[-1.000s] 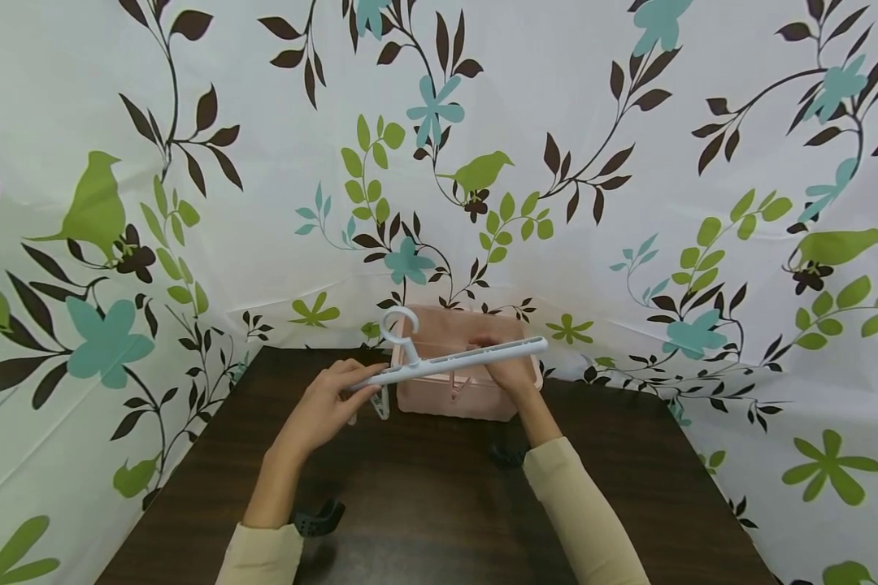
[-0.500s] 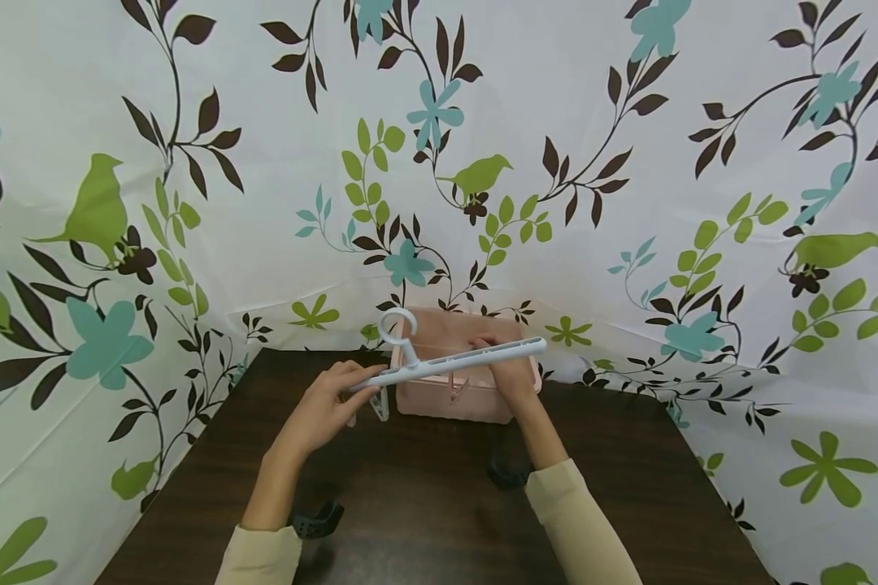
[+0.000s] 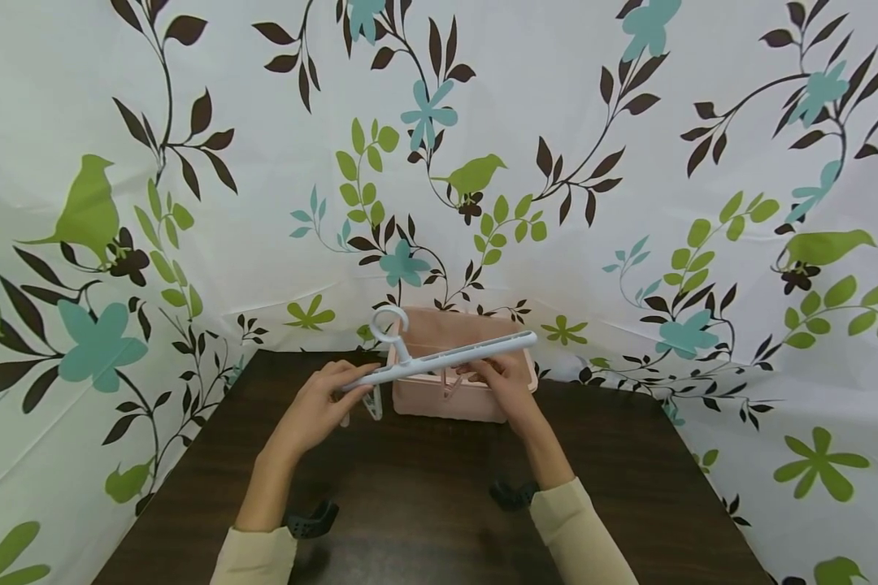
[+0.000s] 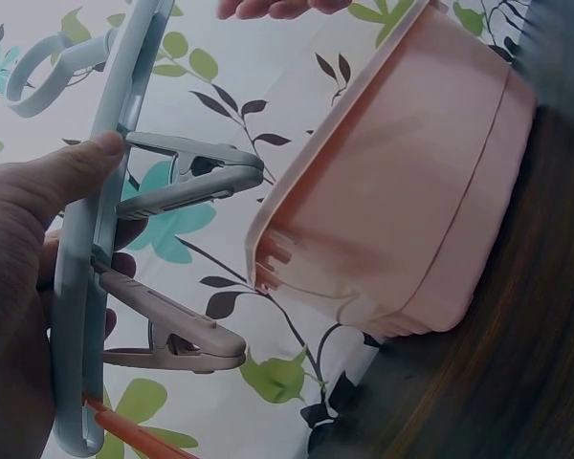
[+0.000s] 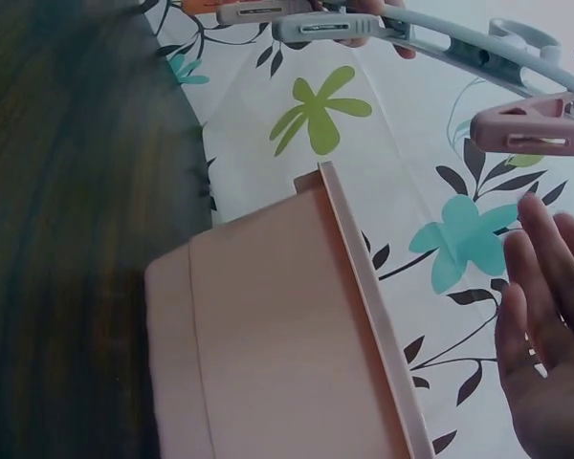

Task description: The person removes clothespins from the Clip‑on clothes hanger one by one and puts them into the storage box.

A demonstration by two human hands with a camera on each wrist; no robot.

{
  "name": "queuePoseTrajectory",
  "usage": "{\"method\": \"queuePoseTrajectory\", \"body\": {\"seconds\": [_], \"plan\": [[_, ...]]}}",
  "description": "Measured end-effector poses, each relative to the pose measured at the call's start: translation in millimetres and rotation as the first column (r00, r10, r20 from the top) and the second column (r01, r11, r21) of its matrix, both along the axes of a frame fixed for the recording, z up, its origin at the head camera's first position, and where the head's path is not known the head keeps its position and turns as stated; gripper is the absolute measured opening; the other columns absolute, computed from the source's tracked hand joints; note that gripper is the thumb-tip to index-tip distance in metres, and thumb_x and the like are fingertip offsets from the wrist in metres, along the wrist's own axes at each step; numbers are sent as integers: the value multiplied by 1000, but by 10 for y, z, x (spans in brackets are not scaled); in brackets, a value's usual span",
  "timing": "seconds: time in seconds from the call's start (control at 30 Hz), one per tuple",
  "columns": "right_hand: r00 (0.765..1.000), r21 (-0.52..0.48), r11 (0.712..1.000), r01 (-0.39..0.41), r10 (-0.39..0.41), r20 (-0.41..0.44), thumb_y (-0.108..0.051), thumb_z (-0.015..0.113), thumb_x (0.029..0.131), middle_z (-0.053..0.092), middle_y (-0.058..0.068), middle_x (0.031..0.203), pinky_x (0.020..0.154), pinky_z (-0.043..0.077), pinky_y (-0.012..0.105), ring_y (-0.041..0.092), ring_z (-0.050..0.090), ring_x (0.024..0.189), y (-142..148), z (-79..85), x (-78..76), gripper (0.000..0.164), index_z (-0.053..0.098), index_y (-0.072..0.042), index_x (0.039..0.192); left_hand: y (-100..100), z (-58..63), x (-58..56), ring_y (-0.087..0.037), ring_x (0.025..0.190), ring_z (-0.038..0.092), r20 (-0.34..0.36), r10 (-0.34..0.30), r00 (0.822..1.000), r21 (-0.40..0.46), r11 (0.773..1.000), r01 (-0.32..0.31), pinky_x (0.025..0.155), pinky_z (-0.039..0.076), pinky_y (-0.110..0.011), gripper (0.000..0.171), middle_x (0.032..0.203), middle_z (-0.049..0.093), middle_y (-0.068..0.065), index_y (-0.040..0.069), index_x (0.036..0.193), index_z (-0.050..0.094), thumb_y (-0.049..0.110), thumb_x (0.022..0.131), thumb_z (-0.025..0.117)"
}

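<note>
My left hand (image 3: pixel 310 410) grips a pale blue clothes hanger (image 3: pixel 454 356) near its left end, thumb on the bar in the left wrist view. The hanger is held tilted above the table, its hook pointing up. Hanging from the bar are a grey clip (image 4: pixel 196 172), a beige clip (image 4: pixel 182 330), an orange clip (image 4: pixel 139 430) and, farther along, a pink clip (image 5: pixel 531 129). My right hand (image 5: pixel 555 354) is beneath the bar near the pink clip, fingers extended and apart from it in the right wrist view, holding nothing visible.
A pink plastic bin (image 3: pixel 446 406) stands behind the hanger at the back of the dark wooden table (image 3: pixel 410 504). Its contents are mostly hidden; small pink parts show at its rim in the left wrist view. A floral-print curtain (image 3: pixel 263 203) surrounds the table.
My right hand has come down from behind the hanger bar to just below it, closer to the pink clip. The left hand keeps its hold on the hanger, which stays nearly still.
</note>
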State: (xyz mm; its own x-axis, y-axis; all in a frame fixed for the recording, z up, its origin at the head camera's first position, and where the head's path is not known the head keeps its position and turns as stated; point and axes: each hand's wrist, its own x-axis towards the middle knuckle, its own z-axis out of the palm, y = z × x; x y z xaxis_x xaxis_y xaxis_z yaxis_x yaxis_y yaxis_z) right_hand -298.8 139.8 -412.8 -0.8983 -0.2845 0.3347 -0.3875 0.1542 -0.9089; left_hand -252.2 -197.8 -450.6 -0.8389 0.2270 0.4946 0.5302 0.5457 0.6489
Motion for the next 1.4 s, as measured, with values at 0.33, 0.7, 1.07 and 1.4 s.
{"method": "queuePoseTrajectory", "body": {"seconds": [0.33, 0.7, 1.07, 1.4], "plan": [[968, -82, 968, -239, 244, 60, -32, 44, 118, 77, 8, 117, 98, 60, 41, 16, 75, 105, 9, -132, 41, 52, 63, 11, 139, -14, -10, 3, -8, 75, 54, 24, -2, 1000, 3, 1000, 2, 74, 51, -31, 41, 107, 66, 7, 27, 147, 69, 26, 106, 72], [924, -94, 920, -381, 381, -13, -16, 44, 115, 75, -2, 124, 101, 59, 37, 14, 73, 111, 44, -129, 92, 46, 53, 16, 146, -25, 7, -17, -11, 84, 53, 11, -3, 1000, 2, 1000, 3, 73, 52, -31, 42, 109, 68, 5, 25, 148, 68, 30, 107, 70], [926, 0, 926, -377, 377, -16, -11, 62, 110, 70, 6, 132, 102, 59, 35, 14, 70, 115, 70, -137, 135, 42, 57, 2, 149, -14, -14, -4, -10, 79, 53, 35, 11, 999, -9, 1000, -11, 77, 49, -34, 42, 108, 66, 6, 26, 148, 68, 30, 107, 70], [923, 30, 922, -385, 386, -5, -6, 64, 108, 72, 25, 120, 104, 60, 43, 19, 74, 114, 44, -143, 110, 34, 63, 3, 141, 0, 8, -11, -11, 84, 52, 15, 1, 1000, -10, 1000, -1, 76, 49, -33, 42, 109, 67, 5, 26, 149, 67, 29, 107, 70]]}}
